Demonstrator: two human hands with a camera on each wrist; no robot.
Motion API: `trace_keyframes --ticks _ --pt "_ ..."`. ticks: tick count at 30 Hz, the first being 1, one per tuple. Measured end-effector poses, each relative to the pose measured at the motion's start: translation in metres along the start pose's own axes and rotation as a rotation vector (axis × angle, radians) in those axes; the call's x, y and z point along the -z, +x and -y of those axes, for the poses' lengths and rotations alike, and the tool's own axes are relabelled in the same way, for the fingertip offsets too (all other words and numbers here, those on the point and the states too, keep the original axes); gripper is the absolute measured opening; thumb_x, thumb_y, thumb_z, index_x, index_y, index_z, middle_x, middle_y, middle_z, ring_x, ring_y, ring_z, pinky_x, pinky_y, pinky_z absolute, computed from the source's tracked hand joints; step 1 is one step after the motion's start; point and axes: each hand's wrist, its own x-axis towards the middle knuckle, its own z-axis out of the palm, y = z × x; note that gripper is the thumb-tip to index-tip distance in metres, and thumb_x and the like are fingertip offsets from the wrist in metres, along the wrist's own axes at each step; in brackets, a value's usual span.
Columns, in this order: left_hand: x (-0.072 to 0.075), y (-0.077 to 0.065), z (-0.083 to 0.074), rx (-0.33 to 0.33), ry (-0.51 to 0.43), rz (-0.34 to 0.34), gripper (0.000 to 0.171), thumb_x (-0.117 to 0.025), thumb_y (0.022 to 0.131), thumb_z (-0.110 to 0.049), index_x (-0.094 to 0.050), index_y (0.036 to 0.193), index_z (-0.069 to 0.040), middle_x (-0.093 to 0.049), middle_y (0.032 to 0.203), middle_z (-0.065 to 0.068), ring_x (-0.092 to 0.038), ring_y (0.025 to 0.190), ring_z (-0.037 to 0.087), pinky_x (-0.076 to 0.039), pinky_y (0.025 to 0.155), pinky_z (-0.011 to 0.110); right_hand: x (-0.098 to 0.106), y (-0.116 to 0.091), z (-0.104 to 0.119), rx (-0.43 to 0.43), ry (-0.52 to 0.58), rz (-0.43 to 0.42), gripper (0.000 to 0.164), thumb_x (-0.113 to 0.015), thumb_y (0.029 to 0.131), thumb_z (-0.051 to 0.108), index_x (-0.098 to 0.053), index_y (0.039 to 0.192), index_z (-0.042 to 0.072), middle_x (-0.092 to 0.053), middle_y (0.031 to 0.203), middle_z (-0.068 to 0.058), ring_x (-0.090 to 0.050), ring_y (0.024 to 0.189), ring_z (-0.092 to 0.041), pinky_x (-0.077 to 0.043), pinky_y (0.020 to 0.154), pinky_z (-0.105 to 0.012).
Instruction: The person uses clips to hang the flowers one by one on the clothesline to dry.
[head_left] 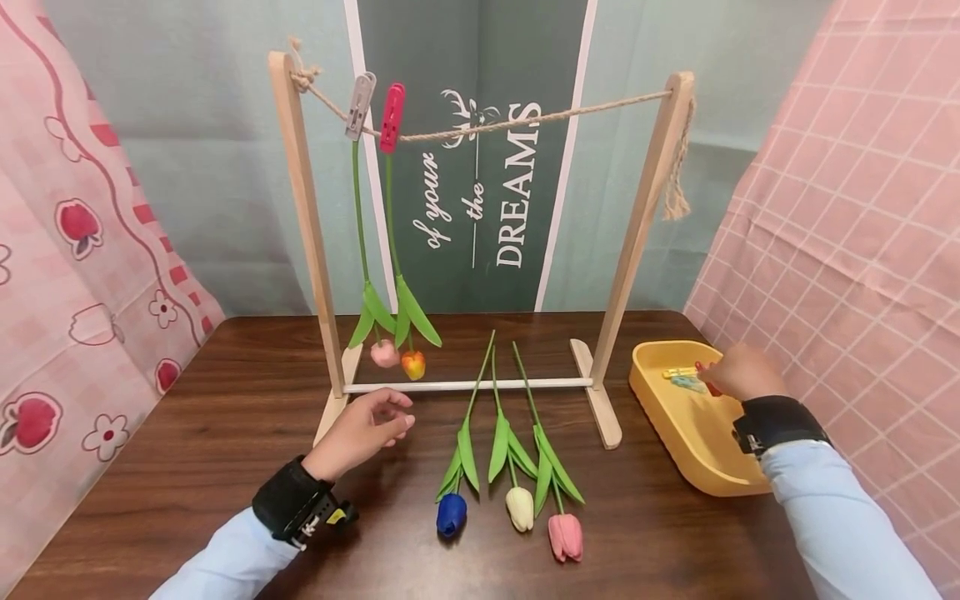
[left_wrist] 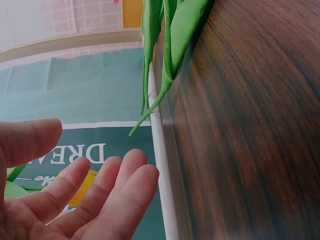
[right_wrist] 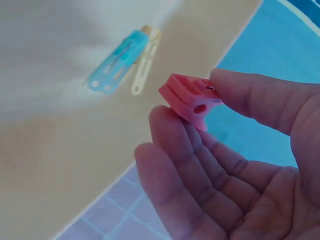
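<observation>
Above a yellow tray (head_left: 663, 435), right fingers (right_wrist: 171, 129) pinching a red clothespin (right_wrist: 186, 99), left fingers (left_wrist: 129, 197) relaxed near a stand (head_left: 308, 225)

A dark brown wood-grain table (head_left: 172, 467) spans the foreground; behind it hangs a pale blue-green cloth (head_left: 202, 125) with a dark green panel (head_left: 517, 50) lettered in white; at left, pink-and-white fabric (head_left: 97, 275) printed with red fruit and flowers; at right, pink cloth with a white grid (head_left: 840, 192)

Passage is allowed under the rope (head_left: 487, 127) at one o'clock; ten is blocked by hanging flowers (head_left: 415, 308), six by the crossbar (head_left: 435, 387).
</observation>
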Motion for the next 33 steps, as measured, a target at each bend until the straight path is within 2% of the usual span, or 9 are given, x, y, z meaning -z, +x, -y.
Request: trace_keyframes --ticks 7,11,15,19,25,33 --pt "-0.003 0.004 -0.001 -0.007 0.015 0.008 0.025 -0.067 0.092 -0.010 -0.059 0.110 0.006 -0.064 0.088 0.017 -0.063 0.079 0.034 -0.056 0.066 0.036 0.006 -0.008 0.011 0.040 0.038 -0.089 0.041 -0.065 0.089 0.028 -0.063 0.056 0.004 -0.052 0.053 -0.002 -0.046 0.052 -0.022 -0.033 0.049 -0.032" --pt "-0.005 0.007 -0.001 -0.017 0.041 0.008 0.025 -0.067 0.092 -0.010 -0.060 0.110 0.005 -0.064 0.088 0.013 -0.064 0.077 0.035 -0.056 0.064 0.032 0.009 -0.012 0.017 0.044 0.081 -0.138 0.037 -0.068 0.088 0.028 -0.064 0.066 -0.001 -0.055 0.059 -0.005 -0.047 0.055 -0.024 -0.035 0.048 -0.033" --pt "-0.007 0.009 -0.002 -0.009 0.061 -0.007 0.024 -0.068 0.091 -0.011 -0.061 0.109 0.003 -0.064 0.088 0.010 -0.064 0.076 0.034 -0.056 0.064 0.035 0.010 -0.016 0.024 0.053 0.091 -0.196 0.035 -0.070 0.087 0.028 -0.061 0.073 -0.003 -0.056 0.064 -0.009 -0.048 0.058 -0.025 -0.036 0.049 -0.033" --pt "-0.008 0.010 -0.004 0.000 0.064 -0.013 0.022 -0.068 0.091 -0.010 -0.062 0.109 0.002 -0.064 0.088 0.010 -0.064 0.077 0.034 -0.056 0.065 0.039 0.010 -0.020 0.031 0.070 0.092 -0.253 0.034 -0.070 0.088 0.028 -0.063 0.077 -0.003 -0.059 0.066 -0.009 -0.049 0.060 -0.026 -0.036 0.050 -0.033" --pt "-0.010 0.011 -0.003 0.002 0.061 -0.013 0.023 -0.068 0.091 -0.010 -0.062 0.109 0.003 -0.064 0.088 0.009 -0.064 0.077 0.034 -0.056 0.065 0.037 0.010 -0.027 0.042 0.102 0.122 -0.330 0.036 -0.068 0.091 0.032 -0.066 0.084 -0.003 -0.064 0.069 -0.008 -0.053 0.065 -0.027 -0.037 0.054 -0.033" --pt "-0.013 0.013 -0.003 -0.012 0.065 -0.024 0.021 -0.068 0.091 -0.009 -0.062 0.108 0.002 -0.064 0.086 0.007 -0.064 0.076 0.035 -0.055 0.062 0.032 0.006 -0.036 0.060 0.144 0.180 -0.429 0.033 -0.068 0.091 0.030 -0.068 0.095 -0.003 -0.068 0.084 -0.017 -0.060 0.074 -0.030 -0.045 0.058 -0.031"
